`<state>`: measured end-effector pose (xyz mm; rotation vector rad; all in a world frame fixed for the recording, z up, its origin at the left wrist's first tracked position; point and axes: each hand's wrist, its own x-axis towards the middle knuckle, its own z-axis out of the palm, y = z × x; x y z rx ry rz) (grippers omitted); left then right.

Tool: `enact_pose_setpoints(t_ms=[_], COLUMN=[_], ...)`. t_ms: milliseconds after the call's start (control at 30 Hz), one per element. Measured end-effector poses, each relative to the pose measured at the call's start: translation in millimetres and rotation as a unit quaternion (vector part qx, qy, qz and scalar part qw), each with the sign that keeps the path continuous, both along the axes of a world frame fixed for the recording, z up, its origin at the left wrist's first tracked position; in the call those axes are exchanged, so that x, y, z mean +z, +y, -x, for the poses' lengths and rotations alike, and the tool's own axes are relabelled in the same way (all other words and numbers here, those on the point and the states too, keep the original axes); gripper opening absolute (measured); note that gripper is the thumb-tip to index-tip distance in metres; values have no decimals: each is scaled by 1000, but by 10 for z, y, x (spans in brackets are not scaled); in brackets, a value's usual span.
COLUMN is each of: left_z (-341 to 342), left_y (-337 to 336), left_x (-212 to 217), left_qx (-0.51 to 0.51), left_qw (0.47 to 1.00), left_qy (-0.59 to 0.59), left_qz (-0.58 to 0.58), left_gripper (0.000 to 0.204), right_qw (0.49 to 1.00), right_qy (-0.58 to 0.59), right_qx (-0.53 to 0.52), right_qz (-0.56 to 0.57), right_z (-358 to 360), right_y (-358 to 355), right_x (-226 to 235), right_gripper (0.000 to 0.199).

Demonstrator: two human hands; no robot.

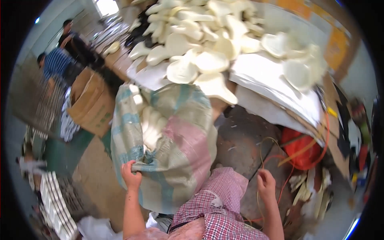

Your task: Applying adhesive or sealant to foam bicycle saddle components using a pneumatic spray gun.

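A large woven plastic sack (188, 132), beige with teal and pink stripes, stands before me with its mouth gaping. Cream-coloured rounded pieces (152, 124) fill part of its inside. My left hand (131, 176) is closed on the sack's near rim, where the fabric is bunched. Right of the sack, my right hand (266, 185) hangs in the air with its fingers curled and nothing visible in them. On the table beyond lies a heap of cream scoop-shaped pieces (212, 62) with rounded bowls and tapering ends.
White sheets (276, 86) stick out over the table's right edge. Below lie a red rounded object (302, 148) and loose orange cord (286, 176) on the floor. Left of the sack stands an open cardboard box (90, 102); two people (60, 64) are behind it. Stacked white pieces (58, 204) lie lower left.
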<state>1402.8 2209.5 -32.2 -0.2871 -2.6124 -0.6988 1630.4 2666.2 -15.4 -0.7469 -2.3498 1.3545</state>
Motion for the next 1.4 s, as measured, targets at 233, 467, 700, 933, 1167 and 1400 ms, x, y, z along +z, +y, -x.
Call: enact_pose_setpoints(t_ms=[233, 467, 700, 933, 1167, 1400], left_z=[-278, -926, 337, 693, -139, -269], left_y=[299, -289, 929, 1454, 1989, 1656], left_x=[746, 986, 704, -49, 176, 21], left_qx=[28, 141, 231, 223, -11, 106], left_qw=[996, 932, 948, 831, 722, 630], left_qy=[-86, -308, -205, -480, -689, -768], left_qz=[21, 131, 83, -172, 57, -48], left_gripper=[15, 26, 27, 21, 28, 41], right_qw=[796, 552, 654, 449, 636, 512], right_qy=[220, -138, 85, -129, 12, -183], right_qx=[523, 747, 717, 829, 770, 812], right_qz=[-211, -344, -224, -306, -54, -210], right_z=[3411, 3013, 2981, 3188, 4192, 4307], right_y=[-773, -758, -118, 619, -906, -2525], right_x=[691, 9, 178, 331, 220, -949], right_gripper=[38, 24, 16, 12, 11, 17])
